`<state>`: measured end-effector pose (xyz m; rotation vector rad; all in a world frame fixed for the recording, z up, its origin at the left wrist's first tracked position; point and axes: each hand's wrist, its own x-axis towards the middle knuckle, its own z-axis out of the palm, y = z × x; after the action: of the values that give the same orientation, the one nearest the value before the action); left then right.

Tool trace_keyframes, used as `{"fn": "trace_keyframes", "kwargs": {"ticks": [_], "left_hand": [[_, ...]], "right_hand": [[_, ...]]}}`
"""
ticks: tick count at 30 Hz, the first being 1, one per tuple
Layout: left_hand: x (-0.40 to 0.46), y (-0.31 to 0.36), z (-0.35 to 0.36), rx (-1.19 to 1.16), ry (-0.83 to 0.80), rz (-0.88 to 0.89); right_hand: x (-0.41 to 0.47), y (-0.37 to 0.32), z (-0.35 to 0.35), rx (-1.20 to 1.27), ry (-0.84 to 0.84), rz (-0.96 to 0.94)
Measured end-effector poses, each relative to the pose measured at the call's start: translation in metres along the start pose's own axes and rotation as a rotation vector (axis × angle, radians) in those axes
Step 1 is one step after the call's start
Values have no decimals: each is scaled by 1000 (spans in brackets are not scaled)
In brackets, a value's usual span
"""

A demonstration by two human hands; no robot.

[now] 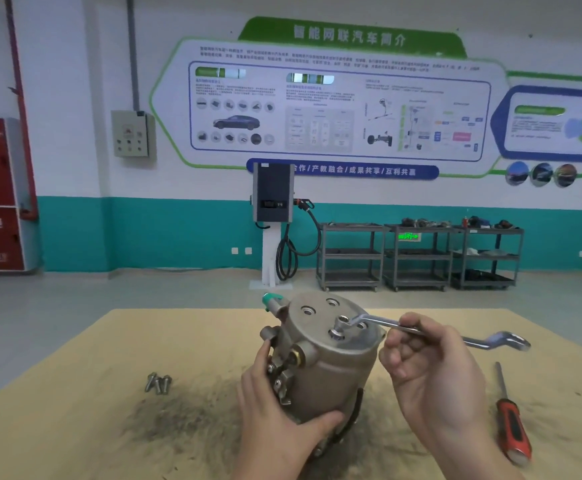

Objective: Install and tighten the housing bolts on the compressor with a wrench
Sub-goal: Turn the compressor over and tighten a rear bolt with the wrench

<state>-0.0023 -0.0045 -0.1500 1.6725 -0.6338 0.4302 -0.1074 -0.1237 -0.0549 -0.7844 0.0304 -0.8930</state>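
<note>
Tightening in hand: the compressor is stood on end on the counter and braced by the left hand wrapped round its side, while the wrench is pinched mid-shank by the right hand, its ring end seated on a bolt just beyond the fingertips. Three loose bolts lie well left of the left hand, so the seated bolt is judged to need swinging tight first; a second bolt beside it and two open holes beyond are noted.

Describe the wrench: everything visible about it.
The wrench is a bright silver metal double-ended ring spanner with offset ends. Its near ring sits over a bolt on the compressor top face; the free ring juts right, above the board. It lies roughly level. The right hand pinches its shaft near the middle.
</note>
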Motion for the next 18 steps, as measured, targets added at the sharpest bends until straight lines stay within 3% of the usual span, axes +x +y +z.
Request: {"fn": "trace_keyframes", "kwargs": {"ticks": [10,14,18], "left_hand": [[3,0,0,-17,-34,-7],[1,-2,1,15,-15,-19],[0,-4,-1,-25,-37,-42]], "right_hand": [[25,0,-7,33,-21,271],[25,3,-11,60,-30,242],[33,-10,-4,-61,-108,228]]}}
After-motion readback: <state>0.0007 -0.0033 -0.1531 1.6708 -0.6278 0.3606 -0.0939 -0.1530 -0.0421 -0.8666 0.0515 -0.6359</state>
